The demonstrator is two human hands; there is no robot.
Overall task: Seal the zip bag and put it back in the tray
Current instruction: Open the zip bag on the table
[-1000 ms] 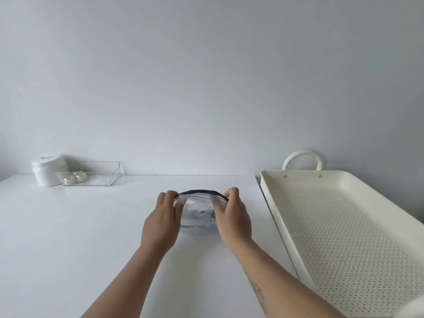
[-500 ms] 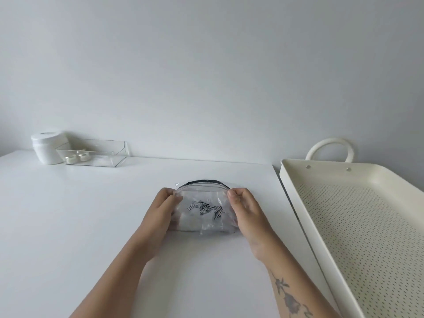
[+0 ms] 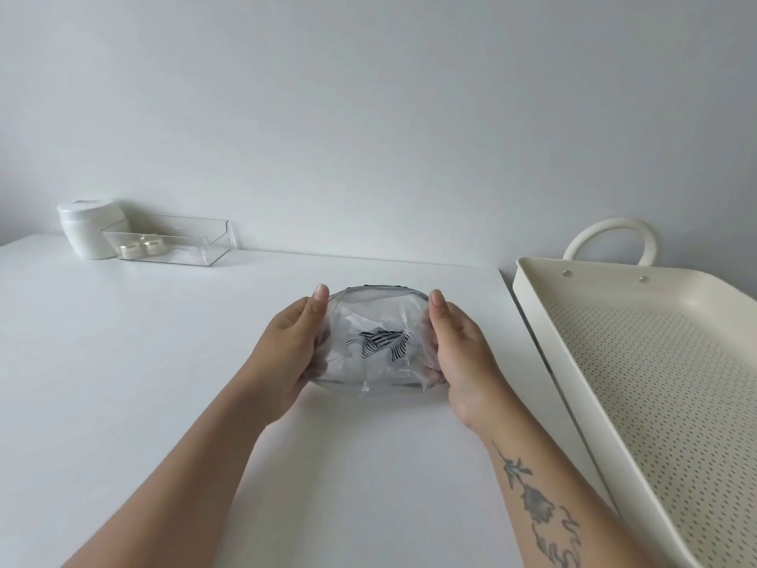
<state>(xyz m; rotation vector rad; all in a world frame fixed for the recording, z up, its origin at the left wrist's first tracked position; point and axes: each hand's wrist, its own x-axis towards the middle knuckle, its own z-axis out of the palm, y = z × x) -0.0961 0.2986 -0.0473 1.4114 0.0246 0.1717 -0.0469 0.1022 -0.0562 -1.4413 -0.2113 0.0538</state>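
Observation:
A clear zip bag (image 3: pixel 375 342) with a black wavy print and a dark top edge rests on the white table (image 3: pixel 143 383) in the middle of the view. My left hand (image 3: pixel 288 354) grips its left side and my right hand (image 3: pixel 458 354) grips its right side, fingers wrapped around the edges. The bag's top edge bows upward between my fingertips. A cream perforated tray (image 3: pixel 655 362) with a loop handle lies to the right, holding nothing that I can see.
At the back left stand a white jar (image 3: pixel 88 229) and a clear plastic box (image 3: pixel 172 241) with two small cream pots inside. A plain wall rises behind the table. The table's right edge runs just left of the tray.
The view has tilted down and closer. My hands have slid from the bag's top corners down to its sides, and the bag now shows its printed face.

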